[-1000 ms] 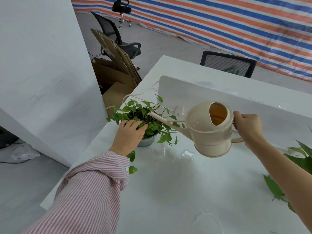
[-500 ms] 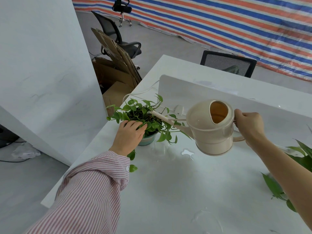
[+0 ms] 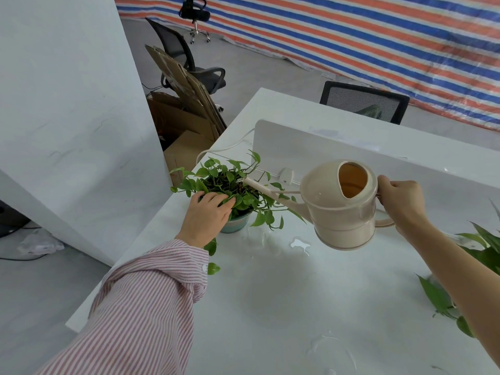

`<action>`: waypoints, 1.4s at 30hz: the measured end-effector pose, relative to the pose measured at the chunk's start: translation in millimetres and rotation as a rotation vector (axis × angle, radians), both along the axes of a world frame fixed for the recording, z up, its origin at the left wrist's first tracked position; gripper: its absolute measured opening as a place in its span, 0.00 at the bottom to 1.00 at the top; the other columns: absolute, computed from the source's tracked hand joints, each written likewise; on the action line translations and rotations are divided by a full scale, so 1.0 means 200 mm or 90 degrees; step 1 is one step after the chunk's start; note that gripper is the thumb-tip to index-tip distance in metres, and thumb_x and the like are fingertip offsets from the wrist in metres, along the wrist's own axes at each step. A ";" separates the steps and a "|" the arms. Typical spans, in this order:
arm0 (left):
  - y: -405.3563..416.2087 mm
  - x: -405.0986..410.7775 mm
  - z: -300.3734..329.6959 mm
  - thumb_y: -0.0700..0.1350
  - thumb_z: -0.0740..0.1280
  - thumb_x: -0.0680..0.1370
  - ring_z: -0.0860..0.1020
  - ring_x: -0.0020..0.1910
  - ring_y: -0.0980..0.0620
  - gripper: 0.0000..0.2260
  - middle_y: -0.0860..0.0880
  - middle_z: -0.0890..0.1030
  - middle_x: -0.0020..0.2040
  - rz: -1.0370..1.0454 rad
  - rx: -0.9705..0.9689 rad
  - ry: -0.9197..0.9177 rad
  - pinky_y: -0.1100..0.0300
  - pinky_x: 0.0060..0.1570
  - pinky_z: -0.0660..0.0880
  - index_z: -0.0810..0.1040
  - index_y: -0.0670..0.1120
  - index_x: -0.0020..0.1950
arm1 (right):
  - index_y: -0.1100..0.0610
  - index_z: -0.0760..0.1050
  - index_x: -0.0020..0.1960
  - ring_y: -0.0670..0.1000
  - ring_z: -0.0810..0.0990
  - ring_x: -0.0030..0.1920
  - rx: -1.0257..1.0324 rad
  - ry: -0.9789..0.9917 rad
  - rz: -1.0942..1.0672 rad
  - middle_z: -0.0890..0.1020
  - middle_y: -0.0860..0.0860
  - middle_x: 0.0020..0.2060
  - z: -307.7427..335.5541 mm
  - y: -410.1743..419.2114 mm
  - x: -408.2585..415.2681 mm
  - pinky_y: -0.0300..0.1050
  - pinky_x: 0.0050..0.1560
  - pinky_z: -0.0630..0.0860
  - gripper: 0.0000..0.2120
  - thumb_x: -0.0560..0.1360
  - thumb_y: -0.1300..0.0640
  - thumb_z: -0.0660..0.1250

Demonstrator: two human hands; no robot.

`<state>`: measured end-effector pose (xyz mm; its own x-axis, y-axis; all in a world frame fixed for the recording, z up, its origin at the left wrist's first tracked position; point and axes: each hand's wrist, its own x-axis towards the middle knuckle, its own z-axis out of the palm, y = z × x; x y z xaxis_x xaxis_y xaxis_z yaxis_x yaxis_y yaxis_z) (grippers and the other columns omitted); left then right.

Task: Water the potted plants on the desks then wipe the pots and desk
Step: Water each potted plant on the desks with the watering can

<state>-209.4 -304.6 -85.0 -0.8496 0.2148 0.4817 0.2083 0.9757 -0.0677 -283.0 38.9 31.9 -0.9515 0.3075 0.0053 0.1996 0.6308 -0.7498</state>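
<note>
Where leaves point(image 3: 230, 185) spread, the pot point(image 3: 236, 225) barely shows.

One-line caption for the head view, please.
Right hand tips a beige watering can into a small potted plant while the left hand parts its leaves on a wet white desk.

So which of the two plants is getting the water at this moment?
The small-leaved plant in the teal pot near the desk's left edge; the watering can spout points into it. The large-leaved plant sits right, untouched.

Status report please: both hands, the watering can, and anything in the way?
Right hand grips watering can, spout over the potted plant. Left hand rests on the leaves. Puddle on the desk; nothing blocking.
</note>
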 end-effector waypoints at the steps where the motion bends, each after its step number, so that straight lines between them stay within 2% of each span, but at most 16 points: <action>1: 0.00 0.00 0.00 0.43 0.74 0.69 0.81 0.47 0.46 0.13 0.46 0.84 0.48 0.002 -0.001 -0.002 0.48 0.51 0.75 0.82 0.46 0.53 | 0.60 0.62 0.26 0.52 0.57 0.28 0.001 0.000 0.000 0.61 0.54 0.25 0.00 0.00 0.00 0.44 0.31 0.56 0.17 0.71 0.55 0.59; 13: 0.00 -0.01 -0.01 0.43 0.73 0.70 0.81 0.48 0.46 0.12 0.47 0.83 0.49 0.015 -0.007 -0.027 0.48 0.52 0.74 0.82 0.47 0.53 | 0.59 0.59 0.25 0.52 0.56 0.28 -0.028 0.000 -0.011 0.60 0.54 0.25 0.01 0.02 0.02 0.44 0.31 0.55 0.18 0.72 0.56 0.59; 16: 0.01 -0.01 -0.02 0.43 0.71 0.72 0.80 0.51 0.45 0.12 0.46 0.83 0.51 0.029 0.007 -0.032 0.47 0.54 0.73 0.81 0.46 0.55 | 0.57 0.57 0.24 0.52 0.56 0.28 -0.080 -0.007 -0.027 0.59 0.52 0.24 0.00 0.02 0.03 0.45 0.33 0.56 0.20 0.71 0.58 0.60; 18: 0.02 -0.01 -0.02 0.45 0.64 0.75 0.79 0.54 0.45 0.12 0.46 0.82 0.55 0.045 0.030 -0.035 0.47 0.56 0.72 0.80 0.46 0.57 | 0.57 0.58 0.24 0.52 0.57 0.28 -0.118 -0.015 -0.045 0.61 0.53 0.24 -0.01 0.03 0.05 0.46 0.34 0.58 0.20 0.72 0.57 0.60; 21: 0.06 -0.02 0.02 0.49 0.55 0.76 0.78 0.57 0.45 0.18 0.44 0.80 0.58 0.059 0.079 -0.044 0.48 0.56 0.72 0.79 0.45 0.58 | 0.58 0.61 0.26 0.52 0.59 0.27 -0.199 -0.022 -0.072 0.64 0.54 0.24 -0.03 0.03 0.08 0.47 0.34 0.60 0.18 0.72 0.58 0.61; 25: 0.12 -0.04 0.09 0.49 0.55 0.76 0.75 0.61 0.44 0.18 0.43 0.77 0.60 0.053 0.115 -0.022 0.48 0.58 0.72 0.77 0.44 0.61 | 0.58 0.63 0.27 0.51 0.61 0.26 -0.290 -0.013 -0.107 0.67 0.49 0.17 -0.02 0.04 0.12 0.44 0.31 0.61 0.17 0.74 0.59 0.60; 27: 0.16 -0.06 0.12 0.48 0.56 0.76 0.74 0.62 0.44 0.18 0.43 0.77 0.61 0.045 0.114 -0.014 0.48 0.59 0.71 0.77 0.45 0.61 | 0.58 0.63 0.28 0.51 0.61 0.27 -0.322 -0.002 -0.120 0.67 0.52 0.21 0.00 0.05 0.14 0.43 0.32 0.61 0.17 0.75 0.58 0.60; 28: 0.18 -0.07 0.14 0.49 0.56 0.76 0.74 0.62 0.44 0.18 0.43 0.77 0.61 0.033 0.117 -0.010 0.47 0.59 0.71 0.77 0.45 0.61 | 0.57 0.63 0.28 0.51 0.60 0.27 -0.336 0.006 -0.131 0.66 0.53 0.23 0.02 0.07 0.15 0.43 0.31 0.61 0.17 0.75 0.58 0.60; 31: 0.27 -0.10 0.18 0.49 0.56 0.76 0.75 0.61 0.44 0.18 0.43 0.78 0.60 -0.006 0.122 -0.010 0.47 0.59 0.71 0.76 0.45 0.61 | 0.56 0.62 0.28 0.50 0.59 0.26 -0.360 0.027 -0.162 0.64 0.50 0.20 0.07 0.14 0.19 0.43 0.31 0.60 0.16 0.75 0.59 0.59; 35: 0.43 -0.14 0.22 0.49 0.55 0.76 0.76 0.60 0.44 0.18 0.44 0.79 0.58 -0.066 0.121 -0.013 0.47 0.58 0.72 0.77 0.44 0.60 | 0.55 0.62 0.28 0.50 0.61 0.26 -0.365 0.064 -0.233 0.65 0.50 0.21 0.13 0.27 0.29 0.43 0.32 0.61 0.18 0.75 0.57 0.60; 38: 0.62 -0.17 0.25 0.48 0.56 0.75 0.77 0.58 0.44 0.18 0.44 0.80 0.56 -0.135 0.124 -0.009 0.46 0.56 0.73 0.78 0.44 0.59 | 0.56 0.61 0.27 0.49 0.61 0.25 -0.359 0.097 -0.282 0.65 0.47 0.15 0.19 0.41 0.40 0.42 0.30 0.60 0.18 0.75 0.60 0.60; 42: 0.94 -0.17 0.30 0.49 0.56 0.75 0.78 0.57 0.46 0.18 0.46 0.81 0.56 -0.215 0.156 -0.021 0.45 0.57 0.73 0.78 0.44 0.59 | 0.55 0.60 0.28 0.49 0.61 0.25 -0.344 0.124 -0.362 0.64 0.51 0.24 0.24 0.62 0.59 0.41 0.28 0.60 0.17 0.74 0.59 0.60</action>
<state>-242.6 -116.3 -25.3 -0.7673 0.3662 0.5264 0.5172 0.8387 0.1704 -164.9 163.7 80.3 -0.6461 0.7517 -0.1323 0.2149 0.0128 -0.9766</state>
